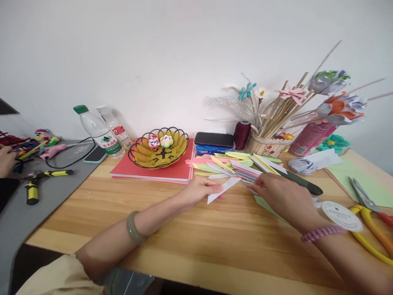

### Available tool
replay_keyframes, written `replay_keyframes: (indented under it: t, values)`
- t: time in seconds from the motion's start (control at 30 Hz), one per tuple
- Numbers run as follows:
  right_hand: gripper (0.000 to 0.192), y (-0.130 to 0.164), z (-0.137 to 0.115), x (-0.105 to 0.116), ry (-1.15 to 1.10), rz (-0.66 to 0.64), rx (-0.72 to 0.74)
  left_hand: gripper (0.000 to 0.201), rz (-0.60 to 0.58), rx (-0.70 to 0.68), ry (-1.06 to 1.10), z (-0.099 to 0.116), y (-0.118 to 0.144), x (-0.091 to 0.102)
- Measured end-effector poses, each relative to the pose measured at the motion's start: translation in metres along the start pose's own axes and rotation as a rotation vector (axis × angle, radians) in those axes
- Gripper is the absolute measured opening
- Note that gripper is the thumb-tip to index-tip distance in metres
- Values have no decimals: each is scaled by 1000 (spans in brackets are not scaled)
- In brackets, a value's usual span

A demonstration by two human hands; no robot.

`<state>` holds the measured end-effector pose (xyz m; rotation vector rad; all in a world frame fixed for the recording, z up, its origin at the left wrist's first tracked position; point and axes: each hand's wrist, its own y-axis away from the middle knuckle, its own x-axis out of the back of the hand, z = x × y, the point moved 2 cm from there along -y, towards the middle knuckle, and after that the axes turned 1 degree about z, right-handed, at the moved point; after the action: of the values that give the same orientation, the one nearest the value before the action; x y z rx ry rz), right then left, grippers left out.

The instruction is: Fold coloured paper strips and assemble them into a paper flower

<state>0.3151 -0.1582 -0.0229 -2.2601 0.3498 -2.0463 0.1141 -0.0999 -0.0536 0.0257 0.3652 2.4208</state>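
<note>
My left hand pinches a folded white paper strip between thumb and fingers, above the wooden table. To its right, my right hand is closed at the near edge of a pile of coloured paper strips in pink, yellow, green and white. Its fingertips touch the pile; what they grip, if anything, is hidden behind the hand. Beyond the right hand lies a dark green tool handle, partly covered by strips.
Behind the pile are a phone on a blue pack, a thread spool and a basket of sticks. A yellow basket sits on red paper. Scissors lie right; another person's hand is far left.
</note>
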Motion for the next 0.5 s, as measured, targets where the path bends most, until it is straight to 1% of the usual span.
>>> replay_keyframes:
  t: [0.1, 0.23, 0.37, 0.43, 0.5]
  values:
    - [22, 2, -4, -6, 10, -15, -7, 29, -5, 70, 131, 0, 2, -2]
    - [23, 0, -2, -5, -61, -6, -15, 30, -3, 113, 261, 1, 5, -3]
    - [21, -1, 2, 0, -245, 25, 8, 27, -22, 112, 325, 2, 6, -3]
    - [20, 0, 1, 3, -350, 51, 30, 26, -6, 107, 325, 2, 6, -3]
    - [23, 2, -2, 7, -499, 87, 43, 26, 31, 102, 311, 2, 6, -6]
